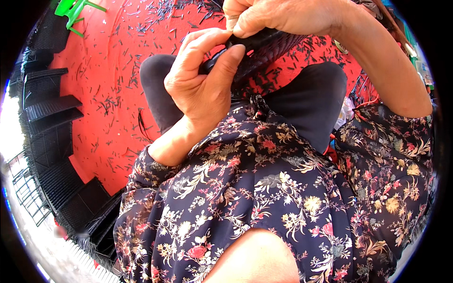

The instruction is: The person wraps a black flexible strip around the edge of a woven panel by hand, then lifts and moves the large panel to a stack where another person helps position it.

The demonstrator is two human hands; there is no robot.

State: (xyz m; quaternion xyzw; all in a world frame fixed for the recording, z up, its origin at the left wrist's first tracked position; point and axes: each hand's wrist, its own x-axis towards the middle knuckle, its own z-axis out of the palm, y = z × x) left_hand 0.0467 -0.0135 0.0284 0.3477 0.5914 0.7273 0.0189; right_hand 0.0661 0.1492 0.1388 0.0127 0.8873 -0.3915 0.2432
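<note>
A dark, black woven piece (271,53), basket-like with a smooth rim, is held above my lap, between my knees. My left hand (203,78) grips its near left edge, thumb on one side and fingers on the other. At the top of the view my right hand (288,16) is closed in a pinch on the rim, its fingertips meeting the left index finger. Whatever small thing lies in that pinch is hidden by the fingers. Much of the woven piece is covered by both hands, so its full shape cannot be made out.
Short black strips (111,101) lie scattered over the red floor covering (94,137). Black woven panels (52,111) line the left side, with a white wire grid (29,186) beyond. A green plastic chair (71,13) stands at the far left. A whitish plastic bag (346,113) sits by my right knee.
</note>
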